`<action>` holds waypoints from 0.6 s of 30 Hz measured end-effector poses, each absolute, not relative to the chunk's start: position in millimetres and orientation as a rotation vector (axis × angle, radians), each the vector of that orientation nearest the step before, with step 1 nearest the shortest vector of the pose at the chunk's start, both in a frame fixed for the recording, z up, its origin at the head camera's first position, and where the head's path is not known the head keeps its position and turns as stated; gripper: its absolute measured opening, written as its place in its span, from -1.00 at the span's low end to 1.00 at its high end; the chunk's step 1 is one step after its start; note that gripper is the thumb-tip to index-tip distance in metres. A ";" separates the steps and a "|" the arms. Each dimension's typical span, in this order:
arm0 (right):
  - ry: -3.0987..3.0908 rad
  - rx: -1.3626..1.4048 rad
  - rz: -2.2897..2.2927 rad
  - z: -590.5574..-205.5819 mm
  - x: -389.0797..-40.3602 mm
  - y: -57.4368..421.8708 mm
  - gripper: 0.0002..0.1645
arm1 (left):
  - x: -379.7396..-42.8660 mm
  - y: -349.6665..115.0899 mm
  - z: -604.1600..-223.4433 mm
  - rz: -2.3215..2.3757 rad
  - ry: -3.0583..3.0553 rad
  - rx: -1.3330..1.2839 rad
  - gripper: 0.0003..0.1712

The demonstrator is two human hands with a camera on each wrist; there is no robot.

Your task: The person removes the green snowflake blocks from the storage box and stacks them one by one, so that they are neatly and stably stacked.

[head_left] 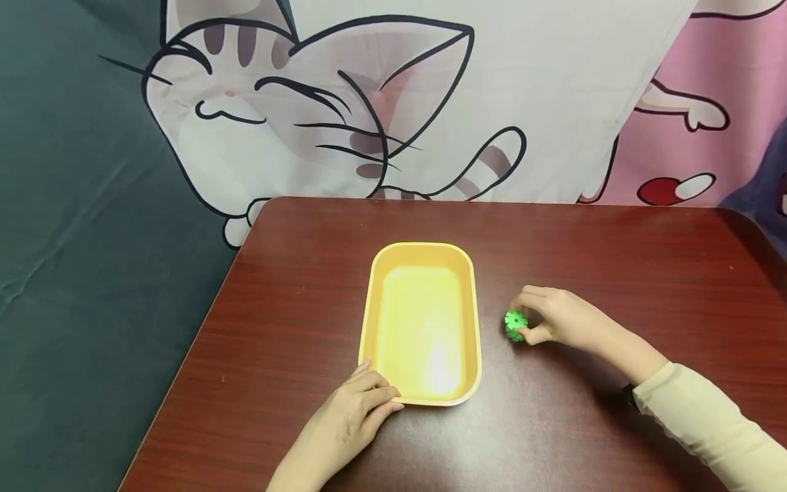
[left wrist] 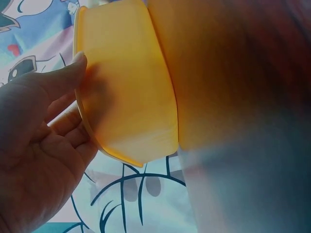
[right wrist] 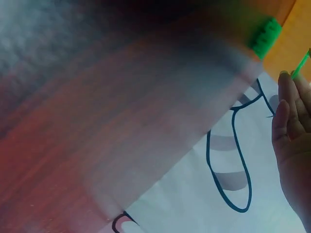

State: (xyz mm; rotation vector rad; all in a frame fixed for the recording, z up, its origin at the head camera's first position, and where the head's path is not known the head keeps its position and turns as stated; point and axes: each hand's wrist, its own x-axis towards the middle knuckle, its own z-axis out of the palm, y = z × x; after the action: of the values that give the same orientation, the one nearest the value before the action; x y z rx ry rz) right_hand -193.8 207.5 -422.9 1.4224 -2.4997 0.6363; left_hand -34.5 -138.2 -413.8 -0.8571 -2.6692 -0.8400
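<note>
A yellow plastic tray stands on the table. My left hand grips its near left corner, with the thumb outside the wall and fingers over the rim; the tray wall fills much of the left wrist view. To the right of the tray, my right hand pinches a green notched plastic disc between thumb and fingers. Seen edge-on, the thin disc shows at the fingertips in the right wrist view. Another green notched piece sits close by, partly blurred; below the disc in the head view, more green shows.
The reddish-brown wooden table has rounded far corners. Behind it hangs a white cloth with a cartoon cat, beside a pink cloth. Dark green fabric lies beyond the left edge.
</note>
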 end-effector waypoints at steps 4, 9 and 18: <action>-2.511 1.435 0.584 -426.3 -193.6 209.0 -0.66 | -34.9 -138.3 -413.7 -0.834 -2.660 -0.863 -0.96; -2.534 1.455 0.547 -428.4 -194.2 209.9 -0.66 | -35.2 -138.3 -413.3 -0.827 -2.658 -0.862 -0.95; -2.540 1.491 0.521 -433.8 -195.4 210.0 -0.65 | -35.2 -138.4 -413.3 -0.838 -2.666 -0.852 -0.94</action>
State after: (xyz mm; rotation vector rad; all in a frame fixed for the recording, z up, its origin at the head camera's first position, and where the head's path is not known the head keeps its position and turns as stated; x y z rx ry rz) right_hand -195.4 210.0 -433.8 1.4909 -2.5403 0.5207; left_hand -35.2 -138.4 -413.3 -0.8519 -2.6664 -0.8381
